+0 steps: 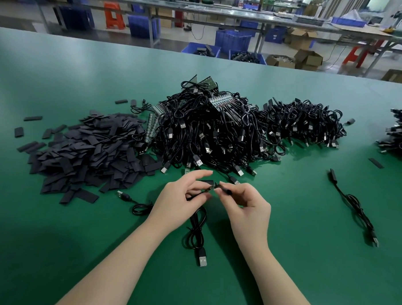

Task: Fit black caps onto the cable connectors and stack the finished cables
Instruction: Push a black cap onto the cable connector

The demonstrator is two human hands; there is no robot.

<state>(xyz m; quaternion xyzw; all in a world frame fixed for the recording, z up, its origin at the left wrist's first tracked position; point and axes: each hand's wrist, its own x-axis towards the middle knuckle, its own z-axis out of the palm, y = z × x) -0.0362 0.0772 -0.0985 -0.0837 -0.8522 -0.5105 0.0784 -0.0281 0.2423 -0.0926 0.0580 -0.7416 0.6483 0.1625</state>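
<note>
- Trouble could come if my small flat black cap [205,183] goes on crooked. Then it would jam on the little connector end [213,187] or slip from my fingers.
- My left hand [184,197] pinches the cap, with the pointer finger sticking out straight.
- My right hand [244,200] pinches the thin black cable [195,230] just behind the connector, fingers curled tight.
- Cap and connector almost touch, just above the green table [76,250].
- Its long loop lies on the table between my arms.
</note>
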